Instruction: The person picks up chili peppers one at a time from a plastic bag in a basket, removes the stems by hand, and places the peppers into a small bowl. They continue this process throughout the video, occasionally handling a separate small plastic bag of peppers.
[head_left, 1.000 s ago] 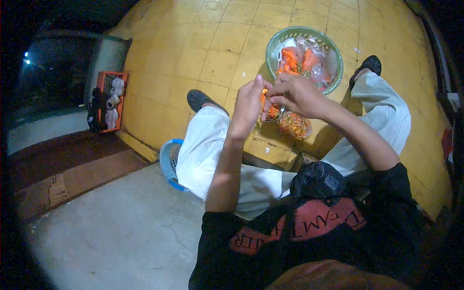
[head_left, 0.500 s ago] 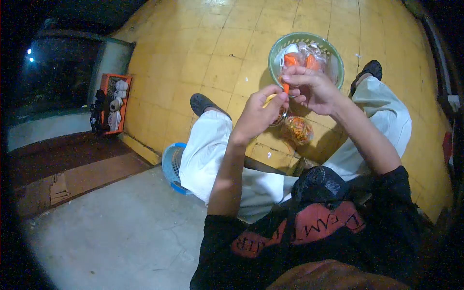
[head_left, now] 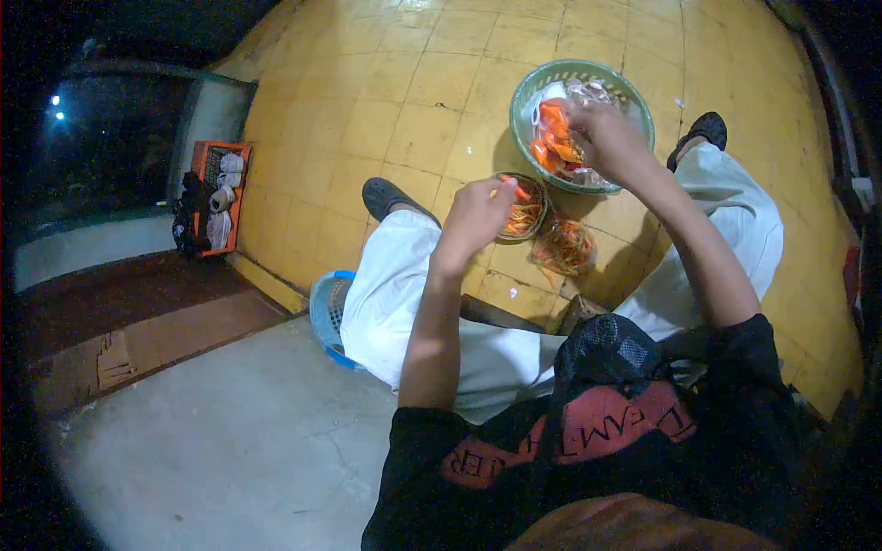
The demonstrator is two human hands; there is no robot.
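My left hand is closed beside a small round bowl of thin orange and yellow strips. A small orange-red piece shows at its fingertips, with a bit of yellow along the fingers; I cannot tell exactly what it is. My right hand reaches down into a green plastic basket, its fingertips largely hidden among bright orange pieces. Clear plastic bags and something white also lie in the basket. Near the bowl, a clear bag holds more of the strips.
Dark shoes and pale trousers frame the yellow tiled floor. A blue basket stands behind my left leg. Against the left wall is an orange crate holding pale rolled items.
My hands, close together in front of the basket before, have separated. The right moved up into the basket; the left shifted left and down, bringing the bowl into view.
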